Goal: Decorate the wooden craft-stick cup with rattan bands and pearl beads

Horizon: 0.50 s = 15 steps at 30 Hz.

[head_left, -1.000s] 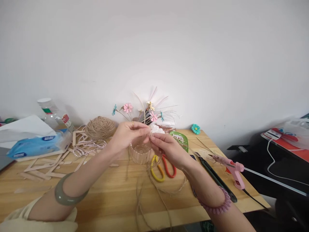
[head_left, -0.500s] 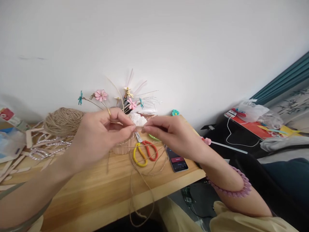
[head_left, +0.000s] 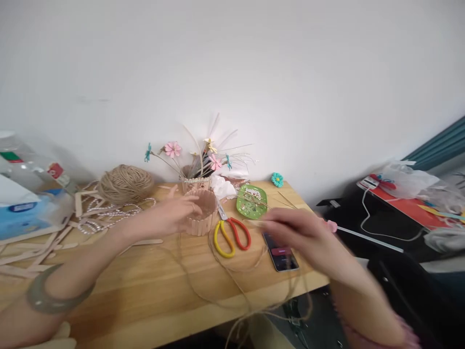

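My left hand (head_left: 172, 212) reaches to a round cup of wooden craft sticks (head_left: 200, 227), its fingers spread at the cup's near-left rim. I cannot tell if they touch it. My right hand (head_left: 296, 230), blurred by motion, is closed in a pinch on the end of a length of twine (head_left: 241, 286). Loops of this twine trail over the table and past its front edge. Between the hands lie scissors (head_left: 232, 236) with one yellow and one red handle. Below the right hand is a phone (head_left: 281, 254).
Behind the cup stands a pot of craft flowers (head_left: 196, 184). A green tray (head_left: 251, 213) holds beads, and a teal flower (head_left: 277, 180) is near the wall. Left are a twine ball (head_left: 126, 184), bead strings (head_left: 105, 218), loose craft sticks (head_left: 39, 247) and a blue pack (head_left: 29, 213).
My hands were together, pinching the twine at the middle. Now they are apart: the left has let go and opened by the cup, while the right has moved rightward with the twine.
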Available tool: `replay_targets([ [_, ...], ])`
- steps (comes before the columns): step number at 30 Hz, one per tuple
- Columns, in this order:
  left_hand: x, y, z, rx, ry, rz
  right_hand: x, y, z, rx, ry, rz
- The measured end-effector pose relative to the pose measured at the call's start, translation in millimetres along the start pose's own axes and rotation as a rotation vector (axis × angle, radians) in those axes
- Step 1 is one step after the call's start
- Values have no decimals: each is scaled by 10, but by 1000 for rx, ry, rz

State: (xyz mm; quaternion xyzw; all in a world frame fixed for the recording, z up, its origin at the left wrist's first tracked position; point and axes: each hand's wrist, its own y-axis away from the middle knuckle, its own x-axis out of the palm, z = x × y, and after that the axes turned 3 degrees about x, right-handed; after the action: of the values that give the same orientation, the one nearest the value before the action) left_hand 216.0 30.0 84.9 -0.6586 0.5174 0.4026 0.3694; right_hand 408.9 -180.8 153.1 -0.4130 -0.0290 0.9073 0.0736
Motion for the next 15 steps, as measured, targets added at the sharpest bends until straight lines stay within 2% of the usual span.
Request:
replay_targets([
  [3, 81, -34, 92, -33, 41, -17, 520, -396, -116, -33, -61, 89],
  [6, 15, -35, 90, -109, 195, -66, 823, -662, -201, -86, -53, 79],
  [10, -60, -15, 90, -150, 429, -142, 890, -817, -196, -116, -13, 64],
  [15, -37, -2, 113, -176, 524, -168, 891, -925, -142, -75, 49, 67],
])
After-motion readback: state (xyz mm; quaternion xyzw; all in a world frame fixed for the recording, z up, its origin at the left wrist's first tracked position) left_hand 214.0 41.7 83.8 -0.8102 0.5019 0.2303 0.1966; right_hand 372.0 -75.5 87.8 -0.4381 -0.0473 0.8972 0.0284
